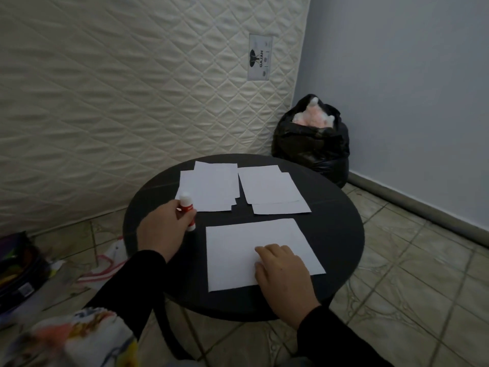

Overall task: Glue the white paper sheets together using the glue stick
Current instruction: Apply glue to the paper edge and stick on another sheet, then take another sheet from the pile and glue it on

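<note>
The small white glue stick with a red label [187, 211] stands near the left edge of the round black tabletop [333, 234], tilted slightly, its white cap on and pointing up. The left hand [160, 230] grips it, fingers curled around its lower left side, the thumb hidden behind the hand. Just right of the stick, toward the near edge, lies a single white paper sheet [238, 247], flat and roughly square to the person. The right hand [284, 274] rests on that sheet's near right part, fingers relaxed and lying flat against the paper, pinching nothing.

Toward the far edge of the tabletop lie two loose stacks of white paper: a left stack [211, 185], whose near left corner lies behind the glue stick's cap, and a right stack [272, 190], whose sheets are fanned so that their corners stick out. A narrow strip of dark tabletop separates the two stacks, and another separates them from the single sheet.

Both arms wear black sleeves [341, 337]. Behind the tabletop a cream quilted mattress [132, 88] leans upright against the wall, bearing a small label. To its right, in the corner, sits a black plastic bag [312, 147] with something pale pink and white showing at its open top. The floor is beige tile [410, 287].
</note>
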